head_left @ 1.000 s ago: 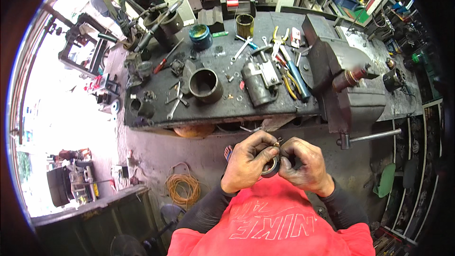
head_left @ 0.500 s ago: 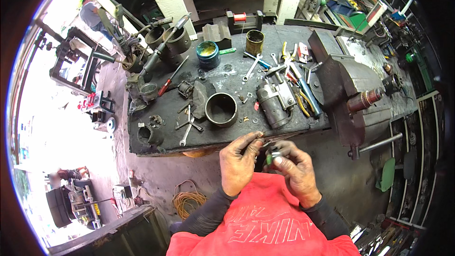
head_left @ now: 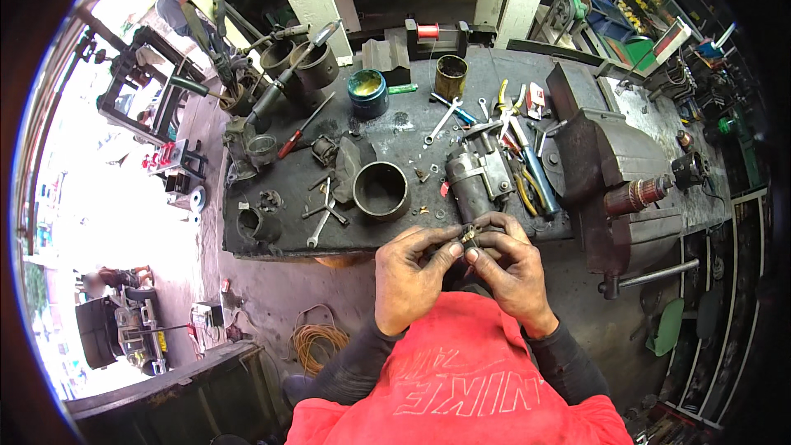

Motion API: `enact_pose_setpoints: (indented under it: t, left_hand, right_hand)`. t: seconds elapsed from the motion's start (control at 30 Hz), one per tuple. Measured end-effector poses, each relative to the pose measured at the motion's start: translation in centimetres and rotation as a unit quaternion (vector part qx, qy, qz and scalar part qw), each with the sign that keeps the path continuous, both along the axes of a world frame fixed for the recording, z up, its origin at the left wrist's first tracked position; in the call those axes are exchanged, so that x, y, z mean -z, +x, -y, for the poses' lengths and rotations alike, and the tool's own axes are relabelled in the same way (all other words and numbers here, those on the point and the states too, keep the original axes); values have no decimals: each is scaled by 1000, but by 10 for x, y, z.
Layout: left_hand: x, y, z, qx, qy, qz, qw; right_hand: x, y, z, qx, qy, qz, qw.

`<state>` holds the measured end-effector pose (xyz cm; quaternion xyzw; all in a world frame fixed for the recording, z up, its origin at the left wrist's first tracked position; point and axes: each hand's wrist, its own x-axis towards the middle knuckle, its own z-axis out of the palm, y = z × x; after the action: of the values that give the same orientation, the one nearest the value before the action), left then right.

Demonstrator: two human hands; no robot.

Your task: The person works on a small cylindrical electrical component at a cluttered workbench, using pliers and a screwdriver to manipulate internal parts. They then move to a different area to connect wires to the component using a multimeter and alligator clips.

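Note:
My left hand [head_left: 418, 276] and my right hand [head_left: 512, 270] meet in front of the bench's near edge. Both are closed, with thumbs and fingertips pinching a small brassy metal part [head_left: 470, 235] between them. The fingers cover much of it, so its exact kind does not show. Just beyond my hands lies a cylindrical starter motor [head_left: 472, 185] on the bench. Left of the motor stands an open metal cylinder [head_left: 381, 191], with small loose pieces such as a nut [head_left: 434, 168] scattered between the two.
A large vise [head_left: 626, 165] fills the bench's right side, with a copper-wound armature [head_left: 638, 196] by its jaws. Pliers [head_left: 529, 189], a wrench [head_left: 442, 122], a red-handled screwdriver [head_left: 305, 126], a blue tub [head_left: 367, 95] and a brown can [head_left: 450, 78] lie or stand on the bench. A coiled cord [head_left: 320, 346] is on the floor.
My hands have come closer together, and the right one has moved up and inward. Their fingertips now meet at the small metal part. The green piece seen at my right fingers no longer shows.

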<state>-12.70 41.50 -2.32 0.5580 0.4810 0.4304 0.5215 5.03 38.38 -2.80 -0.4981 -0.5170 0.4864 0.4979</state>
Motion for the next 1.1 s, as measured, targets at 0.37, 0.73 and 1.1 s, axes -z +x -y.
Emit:
enact_pose_setpoints:
  t: [0.37,0.73,1.1]
  left_hand:
    - [1,22,-7,10,207,-152,966]
    - [0,25,-8,24,216,-140,966]
    - [-2,20,-6,15,176,-96,980]
  right_hand:
    - [2,27,19,-22,-96,-186,978]
    - [8,25,22,-20,-27,99,995]
    - [-4,30,-9,-10,33,-10,999]
